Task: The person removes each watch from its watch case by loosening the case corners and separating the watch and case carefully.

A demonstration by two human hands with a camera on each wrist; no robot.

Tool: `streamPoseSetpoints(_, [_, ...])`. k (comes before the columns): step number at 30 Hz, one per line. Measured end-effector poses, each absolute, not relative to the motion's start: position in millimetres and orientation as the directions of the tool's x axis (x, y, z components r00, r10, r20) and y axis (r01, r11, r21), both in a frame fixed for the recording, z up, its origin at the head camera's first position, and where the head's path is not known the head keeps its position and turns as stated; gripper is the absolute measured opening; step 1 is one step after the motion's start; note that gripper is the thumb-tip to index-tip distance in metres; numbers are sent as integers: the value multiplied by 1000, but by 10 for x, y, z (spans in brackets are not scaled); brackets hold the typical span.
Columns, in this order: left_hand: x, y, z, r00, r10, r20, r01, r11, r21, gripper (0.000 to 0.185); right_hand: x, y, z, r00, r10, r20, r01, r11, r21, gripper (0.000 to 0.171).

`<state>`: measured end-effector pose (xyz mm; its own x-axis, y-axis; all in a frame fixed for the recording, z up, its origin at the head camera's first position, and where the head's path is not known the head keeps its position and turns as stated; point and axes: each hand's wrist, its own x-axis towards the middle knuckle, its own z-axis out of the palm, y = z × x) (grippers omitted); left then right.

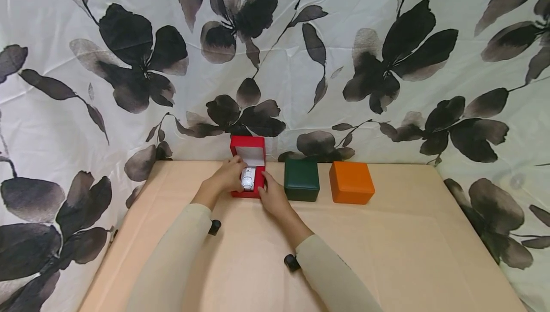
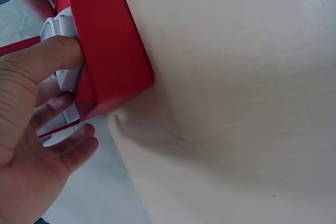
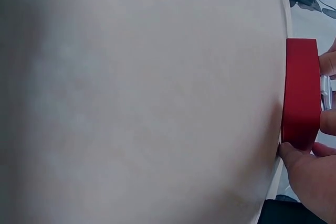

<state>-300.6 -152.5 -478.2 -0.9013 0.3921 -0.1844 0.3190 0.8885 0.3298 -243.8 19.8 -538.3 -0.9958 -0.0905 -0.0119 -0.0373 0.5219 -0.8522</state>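
A red box (image 1: pixel 247 168) stands open near the far edge of the bench (image 1: pixel 386 245), its lid upright and showing a pale lining, and a white watch (image 1: pixel 248 178) lies in the box's base. The left hand (image 1: pixel 227 176) comes in from the box's left side; in the left wrist view its thumb (image 2: pixel 47 59) presses on the watch case while the other fingers curl in beside the strap, so this grip is clamped on the watch, which sits between thumb and fingers inside the box. The right hand (image 1: pixel 271 197) rests at the box's front right corner; in the right wrist view its thumb tip touches the lower edge of the red wall and further fingertips show at the box's far side near the watch, but how tightly this grip closes cannot be told. To the right of the red box, on the same bench, stand a closed green box (image 1: pixel 301 179) and, just beside it, a closed orange box (image 1: pixel 351 182). A floral cloth (image 1: pixel 129 54) hangs behind.
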Motion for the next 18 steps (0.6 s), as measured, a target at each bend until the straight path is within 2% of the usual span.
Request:
streamPoseSetpoints(11, [-3033,-1602,-4893,-896,428,-118,364,860,357,71,-2417,195,-5376,-995,-92,-36,-16,516,-857,59])
streamPoseSetpoints(18, [-3039,-1645,-4938,-903,418,-97,344,841,418,72,-2416,191,-5369,-996,-88,-14,-35,525,-850,58])
